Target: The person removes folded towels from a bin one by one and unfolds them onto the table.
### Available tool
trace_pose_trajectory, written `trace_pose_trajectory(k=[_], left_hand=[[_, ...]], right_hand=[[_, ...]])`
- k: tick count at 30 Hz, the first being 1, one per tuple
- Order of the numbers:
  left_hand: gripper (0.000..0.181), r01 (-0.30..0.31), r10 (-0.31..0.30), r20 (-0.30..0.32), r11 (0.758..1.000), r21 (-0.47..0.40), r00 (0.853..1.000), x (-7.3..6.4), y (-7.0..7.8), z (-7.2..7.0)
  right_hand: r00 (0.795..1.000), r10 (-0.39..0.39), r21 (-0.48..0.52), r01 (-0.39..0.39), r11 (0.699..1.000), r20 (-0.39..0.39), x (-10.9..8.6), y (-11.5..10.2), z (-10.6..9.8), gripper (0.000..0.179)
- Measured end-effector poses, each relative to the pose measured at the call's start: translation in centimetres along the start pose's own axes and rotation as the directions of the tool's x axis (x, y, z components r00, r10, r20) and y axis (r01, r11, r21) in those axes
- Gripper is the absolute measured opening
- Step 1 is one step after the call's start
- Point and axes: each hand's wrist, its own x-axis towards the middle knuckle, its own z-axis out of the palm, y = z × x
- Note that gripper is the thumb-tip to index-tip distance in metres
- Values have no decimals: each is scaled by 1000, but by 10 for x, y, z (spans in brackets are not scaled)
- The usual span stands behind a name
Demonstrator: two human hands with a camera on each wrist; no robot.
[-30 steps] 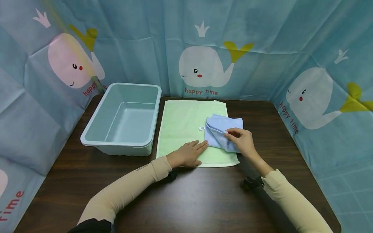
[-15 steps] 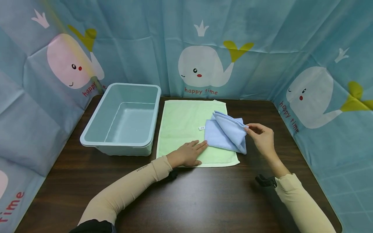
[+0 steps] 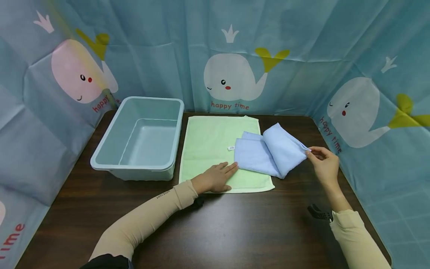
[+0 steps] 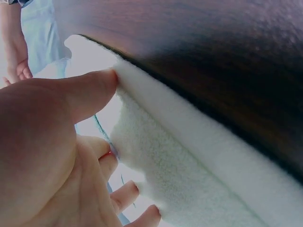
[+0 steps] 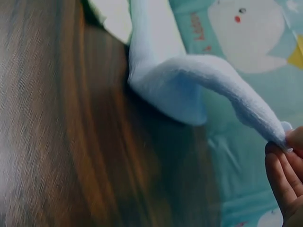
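Observation:
A light green towel [image 3: 208, 142] lies spread on the dark wooden table, a small white tag showing near its middle. My left hand [image 3: 216, 178] rests on its front part with straight fingers, the fingertips right at the edge of a blue towel [image 3: 253, 157]. That blue towel lies partly over the green one's right side, its right part lifted and turned back. Between thumb and fingers my right hand [image 3: 325, 164] pinches its corner, off to the right. In the right wrist view the blue towel [image 5: 208, 71] stretches up from the table to the pinching fingers [image 5: 279, 175].
A pale blue-green plastic basin [image 3: 131, 167] stands left of the green towel. Around the table [image 3: 235, 231] hangs a blue curtain [image 3: 295, 86] printed with whales, close behind the basin and along the right edge.
My right hand has moved to the right with the blue towel's corner, unfolding its upper layer past the green towel's right edge. The left hand has stayed in place.

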Motion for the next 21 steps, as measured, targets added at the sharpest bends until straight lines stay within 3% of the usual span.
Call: trace_pose_trajectory(k=[10,16,21], left_hand=[[79,-2,2,-15,1000,0,1000,0,-1,2],[79,-6,7,-13,1000,3,1000,0,-1,1],[79,-9,9,-12,1000,8,1000,0,-1,2]], right_hand=[[995,91,-149,-97,984,-43,-2,26,-18,25],[981,192,-282,-190,941,-19,-5,36,-28,24],[968,251,-365,-223,904,30,-6,44,-35,24]])
